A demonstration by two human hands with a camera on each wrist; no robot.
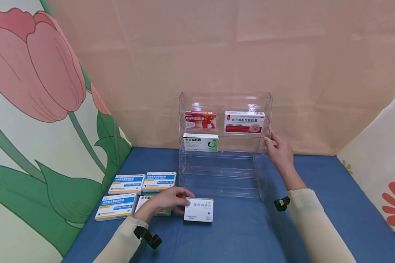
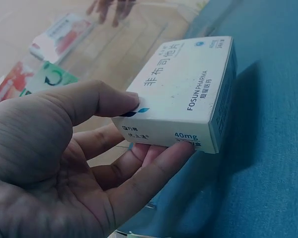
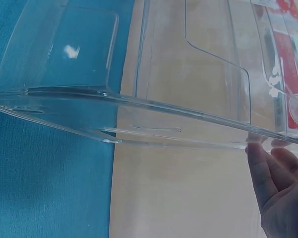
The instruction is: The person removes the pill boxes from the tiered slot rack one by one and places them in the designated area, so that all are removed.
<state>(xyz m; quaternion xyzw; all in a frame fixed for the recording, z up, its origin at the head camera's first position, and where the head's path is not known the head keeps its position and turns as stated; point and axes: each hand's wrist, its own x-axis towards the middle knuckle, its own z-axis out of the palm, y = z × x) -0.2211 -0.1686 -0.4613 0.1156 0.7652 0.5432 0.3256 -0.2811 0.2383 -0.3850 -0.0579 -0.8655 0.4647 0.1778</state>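
Thumb (image 2: pixel 114 101) on the printed face, other fingers (image 2: pixel 156 173) beneath and at the end panel: my left hand (image 1: pixel 168 200) pinches the white box (image 1: pixel 200 211) by its left short end. Box projects rightward from the fingertips, long axis side to side, about parallel to the shelf fronts, printing upright from my head view. Can't tell if its bottom edge touches the table (image 1: pixel 237 233).

Key relation: clear rack (image 1: pixel 220 170) stands just beyond the box and extends to its right, with the upper shelves higher up. I judge any move that way needs lift plus reach, little turning.

Left is the near hand. My right hand (image 1: pixel 281 150) is well apart from the box, fingers touching the rack's right side wall; can't tell if they clamp or just rest.

Further out, on the rack: red box (image 1: pixel 200 121) upper left, red-and-white box (image 1: pixel 244 122) upper right, green-and-white box (image 1: pixel 200 143) below the red one. Left of the white box on the table: three blue-and-white boxes (image 1: pixel 116 206), plus another green-marked box (image 1: pixel 144 201) partly behind my left hand. I'd watch that wrist's clearance over them.
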